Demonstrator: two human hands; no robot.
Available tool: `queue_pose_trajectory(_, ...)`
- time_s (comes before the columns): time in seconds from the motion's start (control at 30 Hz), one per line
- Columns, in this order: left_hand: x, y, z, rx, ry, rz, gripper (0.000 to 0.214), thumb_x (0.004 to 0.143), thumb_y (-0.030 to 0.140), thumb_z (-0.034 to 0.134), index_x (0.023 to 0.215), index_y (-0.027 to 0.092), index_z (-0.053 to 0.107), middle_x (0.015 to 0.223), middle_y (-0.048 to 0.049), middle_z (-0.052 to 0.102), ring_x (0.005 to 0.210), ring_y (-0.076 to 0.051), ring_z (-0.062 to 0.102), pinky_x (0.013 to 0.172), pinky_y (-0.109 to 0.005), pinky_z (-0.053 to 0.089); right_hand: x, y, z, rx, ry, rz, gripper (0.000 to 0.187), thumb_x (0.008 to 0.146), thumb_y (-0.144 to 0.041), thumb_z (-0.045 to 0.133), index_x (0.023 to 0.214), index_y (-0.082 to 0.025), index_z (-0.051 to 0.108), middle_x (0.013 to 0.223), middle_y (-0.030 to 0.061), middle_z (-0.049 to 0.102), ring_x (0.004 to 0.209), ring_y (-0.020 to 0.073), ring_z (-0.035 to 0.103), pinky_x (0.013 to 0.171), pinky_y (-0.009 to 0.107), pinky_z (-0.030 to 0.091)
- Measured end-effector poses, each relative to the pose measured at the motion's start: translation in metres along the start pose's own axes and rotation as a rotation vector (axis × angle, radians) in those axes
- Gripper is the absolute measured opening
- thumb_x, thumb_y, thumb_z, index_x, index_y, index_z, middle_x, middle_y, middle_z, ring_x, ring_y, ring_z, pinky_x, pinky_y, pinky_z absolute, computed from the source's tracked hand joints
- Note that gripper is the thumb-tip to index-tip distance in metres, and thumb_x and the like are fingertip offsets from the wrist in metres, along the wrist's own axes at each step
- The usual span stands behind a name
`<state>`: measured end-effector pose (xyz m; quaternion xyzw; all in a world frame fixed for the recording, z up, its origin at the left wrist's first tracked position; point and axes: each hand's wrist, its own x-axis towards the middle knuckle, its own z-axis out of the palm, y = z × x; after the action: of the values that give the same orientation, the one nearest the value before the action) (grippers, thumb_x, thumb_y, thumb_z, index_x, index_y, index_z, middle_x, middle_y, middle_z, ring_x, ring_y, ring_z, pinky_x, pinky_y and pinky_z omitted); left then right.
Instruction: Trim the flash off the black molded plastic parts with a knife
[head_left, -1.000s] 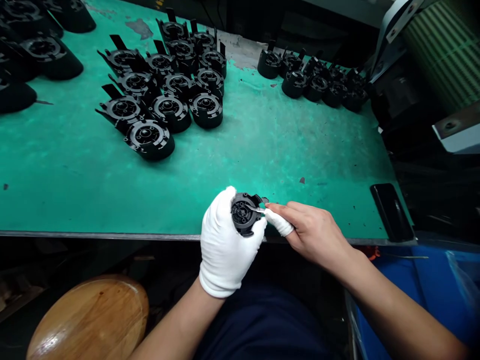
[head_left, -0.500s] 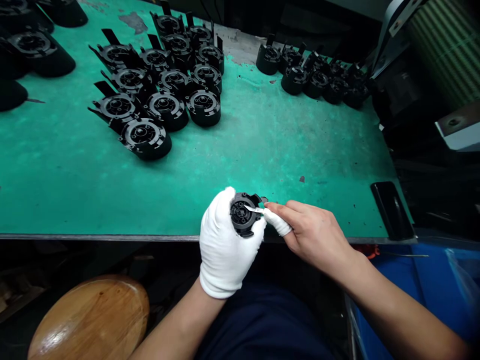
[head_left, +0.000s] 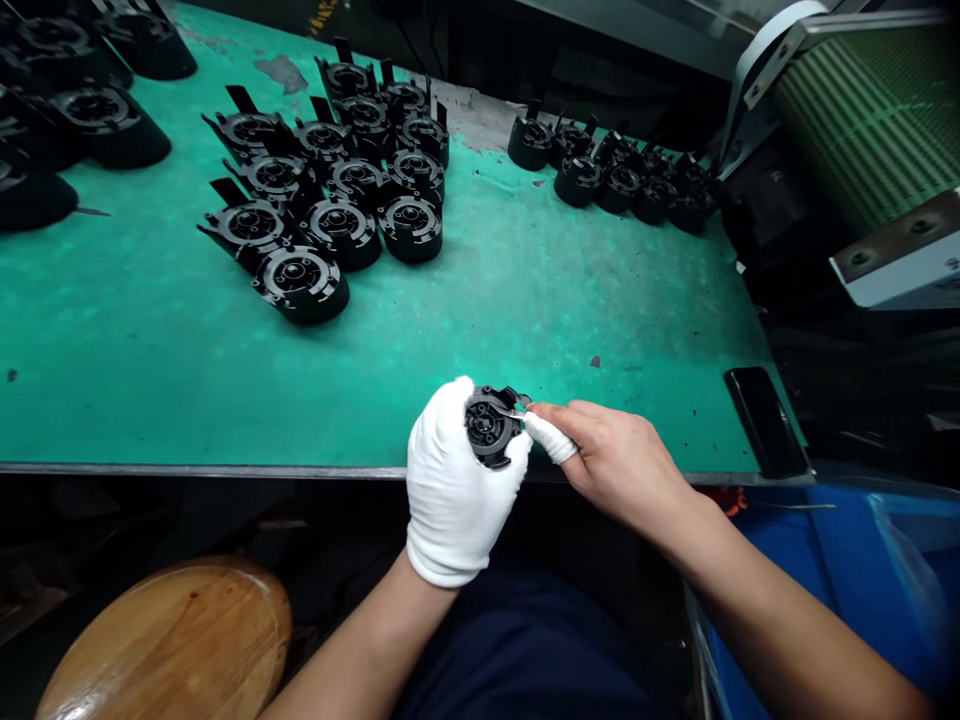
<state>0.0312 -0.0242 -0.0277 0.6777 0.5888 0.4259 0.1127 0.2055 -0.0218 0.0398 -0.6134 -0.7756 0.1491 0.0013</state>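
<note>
My left hand, in a white glove, is wrapped round a round black plastic housing near the table's front edge. The housing's ringed, recessed face is turned up. My right hand is bare except for a white cover on the thumb. Its thumb and forefinger pinch a small metal blade, whose tip lies at the inner ring of the housing. The blade's handle is hidden in the fingers.
Several similar black housings stand in a cluster on the green table. More housings are at the back right and far left. A black phone lies at the right edge. A wooden stool and a blue bin are below.
The camera view has shifted slightly. Both hands still hold the housing and the blade in nearly the same pose, and the blade looks a little differently angled.
</note>
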Motion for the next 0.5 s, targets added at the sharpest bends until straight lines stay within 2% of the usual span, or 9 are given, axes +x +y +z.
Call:
queue_pose_trajectory(0.13,-0.001,0.001,0.003,0.006,0.009,-0.002,0.075,0.077,0.036,0.076,0.139,0.009,0.044,0.132,-0.0221,0.059,0.128,-0.035,0.057,0.108,-0.050,0.048,0.004,-0.009,0.000,-0.079,0.015,0.060,0.038,0.098,-0.028,0.049,0.133,-0.034,0.064,0.095,0.0030,0.073,0.087,0.0237,0.070,0.066,0.031,0.047)
queue_pose_trajectory(0.23,0.002,-0.001,-0.002,-0.008,0.000,-0.006,0.075,0.078,0.037,0.076,0.140,0.010,0.043,0.132,-0.0216,0.059,0.128,-0.035,0.057,0.108,-0.051,0.049,0.001,-0.008,0.000,-0.024,0.024,0.061,0.039,0.097,-0.024,0.048,0.133,-0.031,0.063,0.102,0.0040,0.075,0.092,0.0247,0.071,0.072,0.032,0.049)
queue_pose_trajectory(0.3,0.008,-0.005,-0.010,-0.051,-0.081,0.020,0.078,0.077,0.038,0.077,0.142,0.012,0.041,0.136,-0.0199,0.058,0.129,-0.033,0.056,0.110,-0.049,0.048,-0.006,-0.003,-0.001,0.073,0.001,0.037,0.040,0.095,-0.019,0.048,0.131,-0.029,0.064,0.106,0.0038,0.076,0.094,0.0244,0.072,0.075,0.032,0.050)
queue_pose_trajectory(0.4,0.018,-0.015,-0.026,-0.120,-0.271,0.073,0.083,0.076,0.037,0.079,0.145,0.016,0.038,0.141,-0.0160,0.055,0.133,-0.030,0.054,0.115,-0.045,0.045,-0.016,0.008,-0.004,0.212,-0.080,-0.002,0.041,0.091,-0.013,0.048,0.127,-0.026,0.064,0.104,0.0023,0.078,0.089,0.0228,0.073,0.075,0.032,0.052)
queue_pose_trajectory(0.5,0.026,-0.021,-0.036,-0.139,-0.372,0.073,0.084,0.075,0.036,0.080,0.145,0.018,0.038,0.143,-0.0133,0.053,0.135,-0.027,0.053,0.117,-0.042,0.043,-0.020,0.013,-0.005,0.264,-0.107,-0.094,0.044,0.091,-0.013,0.048,0.132,-0.024,0.062,0.122,0.0035,0.074,0.107,0.0226,0.070,0.088,0.032,0.052)
